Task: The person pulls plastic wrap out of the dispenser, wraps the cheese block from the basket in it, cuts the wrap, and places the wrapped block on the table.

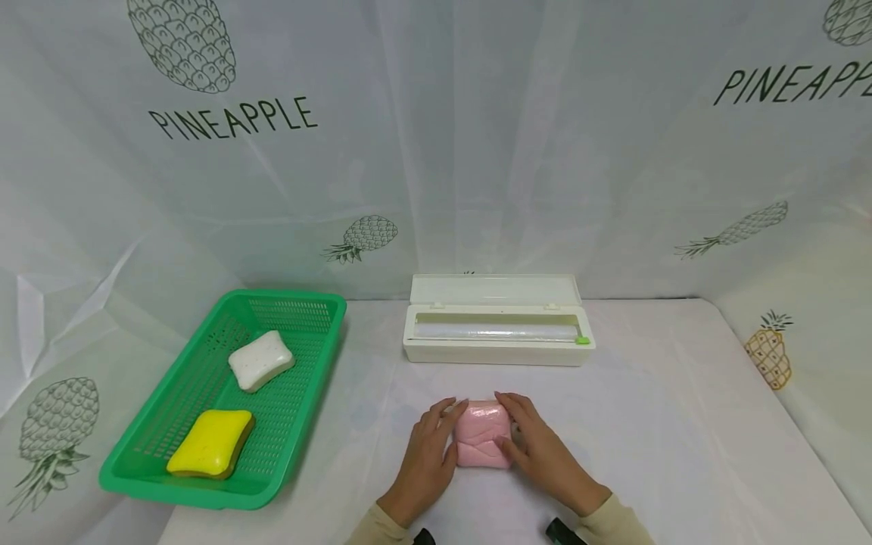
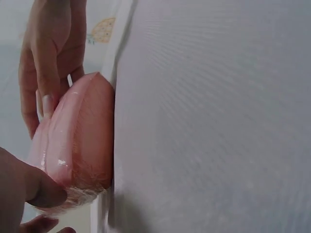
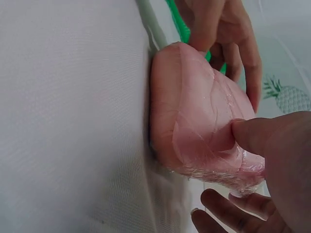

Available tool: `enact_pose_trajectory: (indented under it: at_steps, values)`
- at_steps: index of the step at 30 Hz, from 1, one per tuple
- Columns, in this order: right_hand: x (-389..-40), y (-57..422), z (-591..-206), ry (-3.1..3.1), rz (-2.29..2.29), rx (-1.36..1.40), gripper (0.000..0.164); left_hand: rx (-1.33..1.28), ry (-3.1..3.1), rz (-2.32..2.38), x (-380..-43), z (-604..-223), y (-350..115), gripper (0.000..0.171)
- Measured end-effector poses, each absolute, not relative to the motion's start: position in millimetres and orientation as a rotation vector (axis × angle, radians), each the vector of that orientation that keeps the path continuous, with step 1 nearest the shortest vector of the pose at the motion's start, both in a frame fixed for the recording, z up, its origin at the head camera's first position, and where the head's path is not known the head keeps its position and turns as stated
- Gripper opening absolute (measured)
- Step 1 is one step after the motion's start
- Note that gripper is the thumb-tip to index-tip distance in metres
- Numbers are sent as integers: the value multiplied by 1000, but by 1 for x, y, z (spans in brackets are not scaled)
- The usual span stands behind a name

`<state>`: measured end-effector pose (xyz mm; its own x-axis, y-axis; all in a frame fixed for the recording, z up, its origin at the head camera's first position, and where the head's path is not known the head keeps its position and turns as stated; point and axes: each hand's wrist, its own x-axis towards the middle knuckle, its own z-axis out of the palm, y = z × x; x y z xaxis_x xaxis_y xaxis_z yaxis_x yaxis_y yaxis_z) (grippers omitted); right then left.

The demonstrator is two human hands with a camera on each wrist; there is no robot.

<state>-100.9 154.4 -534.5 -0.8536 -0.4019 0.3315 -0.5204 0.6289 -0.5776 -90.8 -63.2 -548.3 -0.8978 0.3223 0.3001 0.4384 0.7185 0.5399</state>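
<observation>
A pink sponge (image 1: 481, 434) wrapped in clear plastic film lies on the white tablecloth between both hands. My left hand (image 1: 426, 458) holds its left side, index finger at the far corner and thumb by the near part. On the other side, my right hand (image 1: 541, 450) lays its thumb (image 3: 250, 135) on the sponge's top, with its fingers along the right edge. Seen from the left wrist, loose film (image 2: 82, 196) bunches along one side near the left thumb (image 2: 48, 191). Creased folds of film cross the upper face in the right wrist view. The underside is hidden.
Behind the hands stands a white cling film dispenser (image 1: 500, 353), lid raised, with a film roll (image 1: 496, 331) inside and a green cutter slide (image 1: 582, 341). At left, a green basket (image 1: 320, 378) holds a white sponge (image 1: 261, 362) and a yellow sponge (image 1: 210, 441). Pineapple-print curtain surrounds the table.
</observation>
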Motion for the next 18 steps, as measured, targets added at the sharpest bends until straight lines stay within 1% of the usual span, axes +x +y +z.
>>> enact_pose_trajectory:
  at_steps: [8,13,18]
  values:
    - [-98,155,-538,-2701,931,803,66,-688,-2789,-896,-88,-546,-63,57]
    - [-98,157,-543,-2684,814,840,67,-729,-2806,-791,-89,-548,-64,62]
    - [-100,158,-545,-2694,786,849,65,-722,-2834,-746,-91,-546,-64,62]
